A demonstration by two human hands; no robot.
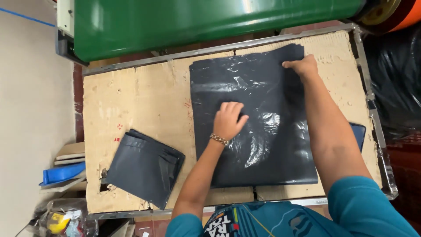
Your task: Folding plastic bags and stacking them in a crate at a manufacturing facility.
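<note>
Nearest the person, a folded stack of dark plastic bags [144, 166] already lies at the near left of the cardboard-covered table [144, 96] — apparently finished work. The left hand [229, 120] (a beaded bracelet at its wrist) rests flat, fingers spread, pressing the middle of the large dark plastic sheet [254, 87], which lies unfolded across the table's centre. Farther off, the right hand [301, 66] pinches the sheet's far right corner — its folding looks barely begun. Beyond runs a green machine housing [197, 22].

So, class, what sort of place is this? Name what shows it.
Probably a small plastic-bag workshop: a cardboard-topped worktable, a stack of dark plastic bags under both hands, a folded bundle beside it, and a green machine behind.
</note>
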